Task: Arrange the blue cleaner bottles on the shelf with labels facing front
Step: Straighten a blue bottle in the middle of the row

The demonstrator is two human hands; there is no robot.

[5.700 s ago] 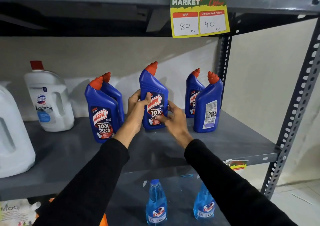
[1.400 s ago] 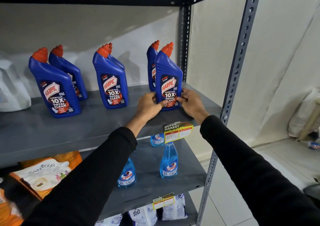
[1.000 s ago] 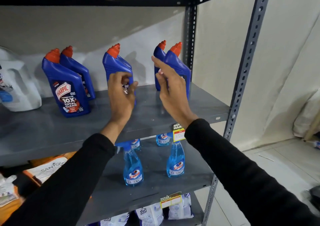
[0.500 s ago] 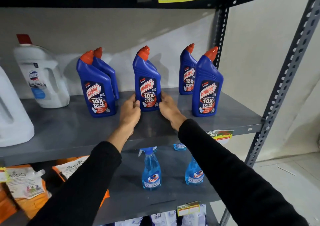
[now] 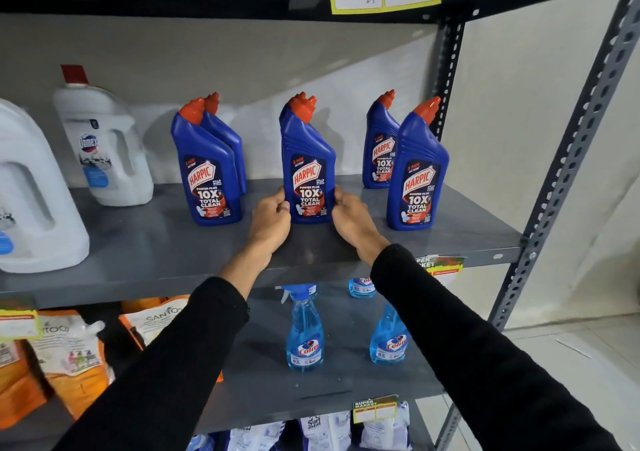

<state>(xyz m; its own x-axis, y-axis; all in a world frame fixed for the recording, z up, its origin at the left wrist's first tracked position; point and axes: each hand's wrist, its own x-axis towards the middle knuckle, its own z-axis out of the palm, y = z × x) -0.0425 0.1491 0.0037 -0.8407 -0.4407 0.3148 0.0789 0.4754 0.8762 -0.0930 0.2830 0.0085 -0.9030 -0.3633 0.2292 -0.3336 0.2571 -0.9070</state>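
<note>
Middle bottle [image 5: 308, 170]: stood upright on the grey shelf [image 5: 145, 246], label turned to the front, a second bottle hidden close behind it.
Left hand [image 5: 272, 220]: grip closed against the bottle's lower left side.
Right hand [image 5: 351, 217]: grip closed against its lower right side.
Flanking bottles: left pair [image 5: 207, 170] and right pair [image 5: 415, 173] set well apart, front labels shown.

Grey metal shelf [image 5: 145, 243]. On it, all upright: two white jugs at left, big one [image 5: 31, 191] at the front edge, smaller one [image 5: 104, 146] further back. Then blue bottles in three front/back pairs: left [image 5: 207, 173], middle [image 5: 308, 170], right [image 5: 415, 173], each with another bottle behind. Visible labels face front. Rear right bottle [image 5: 381, 149] stands apart from its front one.
</note>
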